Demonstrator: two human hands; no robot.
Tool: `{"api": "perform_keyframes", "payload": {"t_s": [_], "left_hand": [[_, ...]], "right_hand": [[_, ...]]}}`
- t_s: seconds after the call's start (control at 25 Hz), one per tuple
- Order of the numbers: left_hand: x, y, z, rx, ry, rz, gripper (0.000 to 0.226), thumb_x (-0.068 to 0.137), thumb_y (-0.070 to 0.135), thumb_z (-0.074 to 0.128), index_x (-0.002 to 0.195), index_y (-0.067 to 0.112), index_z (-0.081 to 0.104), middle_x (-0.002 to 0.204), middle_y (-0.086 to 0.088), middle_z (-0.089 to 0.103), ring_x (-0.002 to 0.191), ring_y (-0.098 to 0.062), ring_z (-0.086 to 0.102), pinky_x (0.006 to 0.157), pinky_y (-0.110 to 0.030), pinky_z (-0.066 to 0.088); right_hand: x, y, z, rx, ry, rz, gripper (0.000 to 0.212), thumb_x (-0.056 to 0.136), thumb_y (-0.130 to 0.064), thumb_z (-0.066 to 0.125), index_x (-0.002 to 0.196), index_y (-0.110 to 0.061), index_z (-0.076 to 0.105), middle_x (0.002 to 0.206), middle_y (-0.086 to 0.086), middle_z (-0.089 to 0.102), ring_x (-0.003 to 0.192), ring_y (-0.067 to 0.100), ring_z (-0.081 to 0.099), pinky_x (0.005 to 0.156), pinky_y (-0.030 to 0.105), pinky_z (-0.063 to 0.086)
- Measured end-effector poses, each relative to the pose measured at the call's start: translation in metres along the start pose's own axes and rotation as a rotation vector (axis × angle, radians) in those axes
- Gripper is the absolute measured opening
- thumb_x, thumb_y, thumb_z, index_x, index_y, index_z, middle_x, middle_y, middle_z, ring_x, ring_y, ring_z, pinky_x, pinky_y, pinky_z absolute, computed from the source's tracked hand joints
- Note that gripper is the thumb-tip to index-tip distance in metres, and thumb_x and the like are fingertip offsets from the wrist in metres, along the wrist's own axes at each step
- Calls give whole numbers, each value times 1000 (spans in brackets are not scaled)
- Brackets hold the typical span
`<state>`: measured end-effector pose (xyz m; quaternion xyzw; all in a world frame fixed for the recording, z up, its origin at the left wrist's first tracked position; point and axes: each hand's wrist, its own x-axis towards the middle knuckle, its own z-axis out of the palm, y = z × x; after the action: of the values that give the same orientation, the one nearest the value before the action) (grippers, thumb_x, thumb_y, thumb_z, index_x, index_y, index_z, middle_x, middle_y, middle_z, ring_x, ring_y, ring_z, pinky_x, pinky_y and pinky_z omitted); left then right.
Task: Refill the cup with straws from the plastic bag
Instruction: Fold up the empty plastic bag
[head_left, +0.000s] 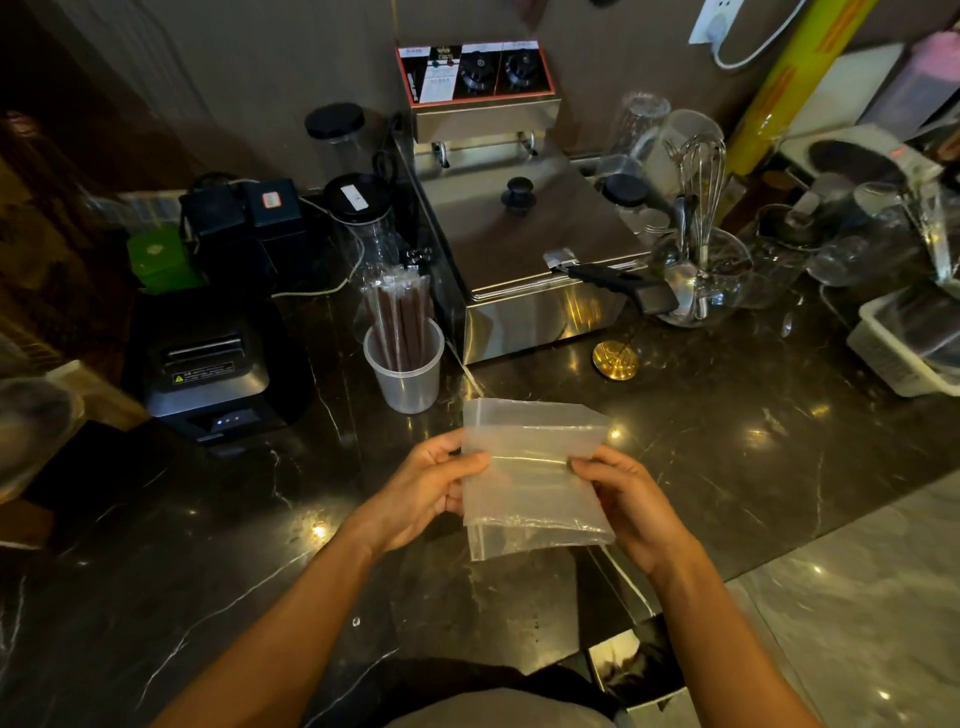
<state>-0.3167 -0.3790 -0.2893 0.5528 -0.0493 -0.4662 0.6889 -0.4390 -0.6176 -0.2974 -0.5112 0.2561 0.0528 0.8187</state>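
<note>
The head view shows the job looks almost done: the straws stand in the cup at eleven o'clock from the flat, empty-looking plastic bag, pinched by the left hand and right hand.

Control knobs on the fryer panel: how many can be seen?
2. Both sit on the fryer's control panel: left knob, right knob. None seems hidden.

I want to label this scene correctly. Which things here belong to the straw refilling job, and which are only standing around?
Job things: plastic bag, held by left hand and right hand; cup; straws.

Standing around: fryer, receipt printer, whisk, green box.
</note>
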Motion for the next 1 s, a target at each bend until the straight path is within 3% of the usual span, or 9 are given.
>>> {"api": "perform_keyframes", "payload": {"t_s": [0.12,0.2,0.36,0.44,0.52,0.64,0.8,0.92,1.0], "left_hand": [[1,0,5,108,-29,11,34,103,5,51,110,24,79,114,-4,78,103,-24,75,91,-48,60],[1,1,8,164,-16,16,41,103,2,51,97,25,83,108,3,79,97,-20,76,85,-43,63],[6,5,15,307,12,64,44,101,-3,52,82,23,82,112,-4,71,103,-28,72,72,-31,64],[10,8,19,362,20,72,49,100,-5,53,73,25,81,112,-3,69,106,-26,69,68,-26,62],[13,12,25,413,7,72,52,99,-6,54,68,28,80,113,-2,68,109,-26,67,68,-27,63],[17,12,31,436,0,92,43,100,-2,55,82,28,80,113,-1,69,107,-24,68,79,-38,66],[23,2,43,270,-11,53,35,105,17,55,137,31,60,119,-12,74,102,-25,77,75,-39,64],[28,-11,56,199,-104,-104,46,100,52,51,139,29,59,128,-12,73,111,-28,75,84,-45,63],[29,-20,67,206,-184,-175,57,94,59,59,141,27,58,130,-10,72,116,-29,73,86,-49,63]], "right_hand": [[-7,0,-2,32,45,13,16,82,-11,70,94,-12,80,98,15,71,81,24,68,69,34,53],[-9,0,-2,48,35,28,15,85,-12,65,90,-15,79,94,12,69,77,21,68,65,33,54],[-22,-3,-4,222,62,71,33,94,-26,55,112,-8,76,98,12,73,73,21,72,56,30,62],[-30,-4,-8,156,34,102,48,104,-43,49,123,-7,72,101,12,76,75,21,74,55,29,61],[-37,-1,-17,5,5,135,54,94,-57,64,121,-12,75,97,7,78,78,19,73,62,28,58],[-47,1,-24,-81,-19,148,48,82,-41,81,113,-5,77,91,8,74,71,15,67,58,22,54],[-62,1,-26,-22,110,48,40,92,-16,72,121,12,69,89,12,76,63,13,69,53,19,55],[-77,1,-31,40,199,-18,28,98,-3,61,119,14,65,79,9,78,58,10,70,51,18,55],[-87,2,-35,28,244,-47,24,99,-3,61,118,10,68,80,8,78,60,13,70,52,19,55]]}}
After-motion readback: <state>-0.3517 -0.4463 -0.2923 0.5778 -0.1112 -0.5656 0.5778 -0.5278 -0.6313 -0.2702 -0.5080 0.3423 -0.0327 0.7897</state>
